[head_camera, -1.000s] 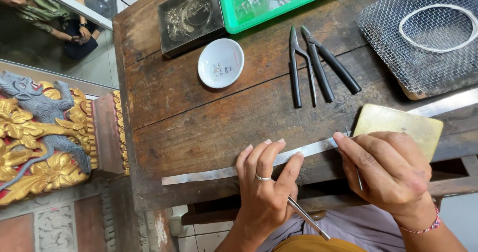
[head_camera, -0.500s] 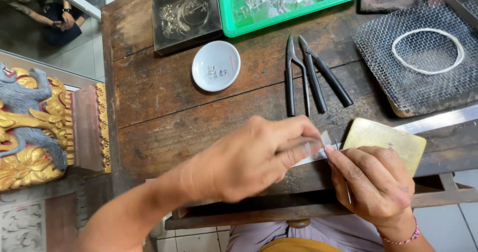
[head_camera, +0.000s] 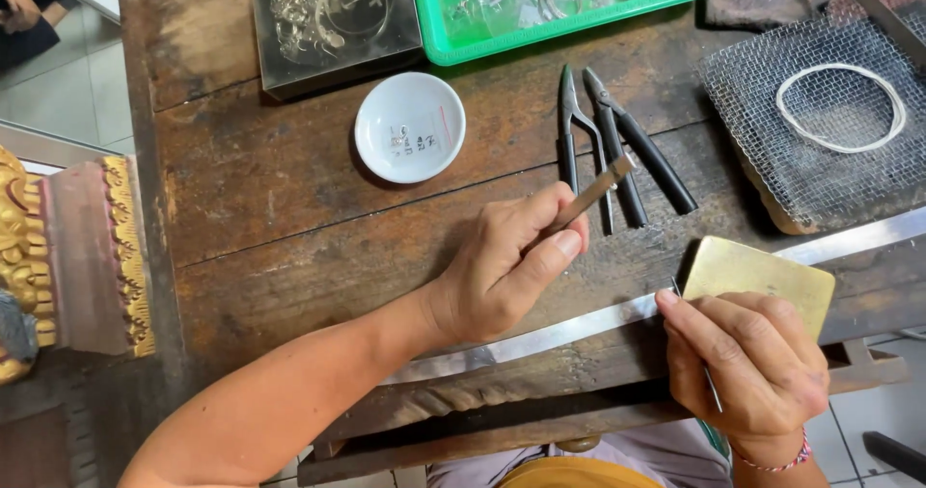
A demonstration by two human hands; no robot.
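— Where is the thin flat metal strip (head_camera: 590, 195), and how does it lie?

— In the left hand (head_camera: 502, 266), pinched between thumb and fingers (head_camera: 555, 254) above the worn wooden table (head_camera: 289, 208). Its long axis slants up and right, the free end over the black-handled pliers (head_camera: 617, 150).

— And the right hand (head_camera: 748, 363)?

— Its fingers pinch a slim metal tool (head_camera: 709, 377) beside the flat brass block (head_camera: 762, 276).

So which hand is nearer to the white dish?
The left. The left hand, pinching a thin metal tool, sits just below and right of the white dish. The right hand is much farther off, at the brass plate near the bench edge.
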